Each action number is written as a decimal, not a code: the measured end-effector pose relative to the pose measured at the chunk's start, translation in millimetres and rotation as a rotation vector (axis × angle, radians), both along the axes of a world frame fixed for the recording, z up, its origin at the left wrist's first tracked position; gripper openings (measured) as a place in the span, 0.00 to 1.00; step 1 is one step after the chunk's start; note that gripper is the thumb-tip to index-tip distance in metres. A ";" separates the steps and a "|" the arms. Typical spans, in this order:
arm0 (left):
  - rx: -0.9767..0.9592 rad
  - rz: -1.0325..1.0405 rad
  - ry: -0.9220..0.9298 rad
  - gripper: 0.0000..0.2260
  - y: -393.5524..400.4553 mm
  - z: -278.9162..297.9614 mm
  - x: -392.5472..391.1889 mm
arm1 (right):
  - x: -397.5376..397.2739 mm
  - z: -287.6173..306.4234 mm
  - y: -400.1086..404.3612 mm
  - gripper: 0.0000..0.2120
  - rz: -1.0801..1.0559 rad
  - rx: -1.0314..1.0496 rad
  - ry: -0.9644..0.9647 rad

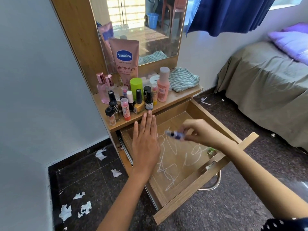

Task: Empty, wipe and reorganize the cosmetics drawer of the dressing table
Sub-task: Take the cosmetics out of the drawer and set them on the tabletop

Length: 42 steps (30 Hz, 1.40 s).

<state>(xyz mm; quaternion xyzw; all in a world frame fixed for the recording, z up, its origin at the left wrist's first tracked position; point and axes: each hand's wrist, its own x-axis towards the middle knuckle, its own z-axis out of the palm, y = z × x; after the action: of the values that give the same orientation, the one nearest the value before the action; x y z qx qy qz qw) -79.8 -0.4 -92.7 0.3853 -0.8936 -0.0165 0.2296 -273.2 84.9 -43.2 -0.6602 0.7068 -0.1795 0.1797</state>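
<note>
The wooden drawer (196,179) of the dressing table is pulled out, its floor marked with white scribbled streaks. One small green bottle (211,150) lies near its right front corner. My right hand (200,132) hovers over the drawer, holding a small blurred purple bottle (175,135). My left hand (146,144) is flat with fingers straight, over the drawer's left side, fingertips near the tabletop edge. Several cosmetics stand on the tabletop (176,97): a pink Vaseline tube (125,60), nail polishes, a lime-green-capped container (136,85) and a peach bottle (163,85).
A green striped cloth (183,79) lies folded on the tabletop's right end below the mirror (150,25). Torn white tissue scraps (75,207) litter the dark floor at left. A bed (266,84) stands at right. A metal stool leg (211,185) shows under the drawer.
</note>
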 end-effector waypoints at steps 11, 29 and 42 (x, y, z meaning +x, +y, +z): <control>-0.015 -0.005 0.009 0.28 -0.9 -0.7 0.0 | 6.1 20.0 -52.0 0.11 -0.531 -0.576 -0.342; 0.045 -0.003 -0.007 0.30 0.3 1.6 0.6 | 8.9 26.7 -70.7 0.18 -0.538 -0.560 -0.294; 0.059 -0.044 -0.012 0.25 1.7 7.7 1.2 | -28.6 40.4 33.1 0.11 -0.421 0.219 0.279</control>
<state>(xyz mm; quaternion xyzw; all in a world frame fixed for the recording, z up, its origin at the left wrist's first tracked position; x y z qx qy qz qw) -78.7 1.3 -84.9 0.3723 -0.9024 -0.0455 0.2123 -301.8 118.0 -2.9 -0.4938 0.8616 -0.0428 0.1096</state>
